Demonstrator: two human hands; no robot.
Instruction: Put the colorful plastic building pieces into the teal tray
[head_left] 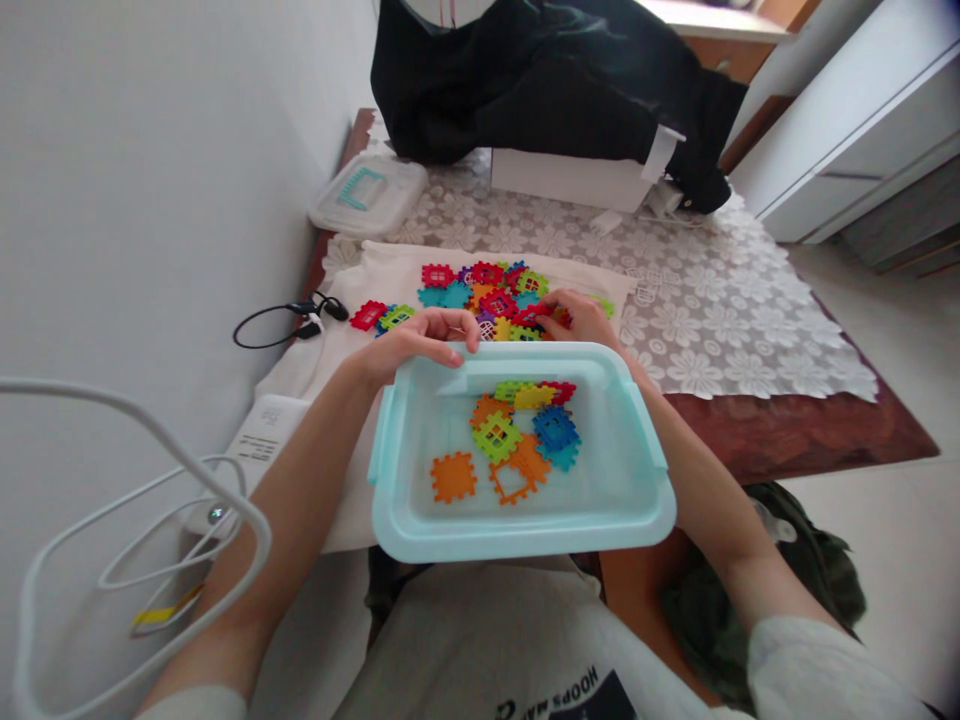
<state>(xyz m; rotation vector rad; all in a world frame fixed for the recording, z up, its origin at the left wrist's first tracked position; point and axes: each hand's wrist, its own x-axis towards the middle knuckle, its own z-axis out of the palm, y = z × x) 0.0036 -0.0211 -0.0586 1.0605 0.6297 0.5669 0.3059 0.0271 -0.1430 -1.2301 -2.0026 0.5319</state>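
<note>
A pale blue plastic box [420, 540] is tilted in front of me at the near edge of the table. Inside lie an orange tile [453, 477], a lime window tile [496, 437], a blue tile [556, 428] and several other notched interlocking tiles. My left hand [427, 338] is at the box's far rim, thumb over the rim and curved fingers apart, with nothing visible in it. Beyond the box, my right hand [577, 318] pinches a red interlocking tile [529, 315] at the pile [498, 303] of mixed coloured tiles. Its fingertips are partly hidden.
The pile lies on a cream cloth [390, 262] over a lace tablecloth [720, 310]. A clear lid [371, 195] with a teal handle sits back left. Black earphones [300, 315], a white device [262, 430] and a looping white cable [255, 515] are left. Black fabric [555, 80] hangs behind.
</note>
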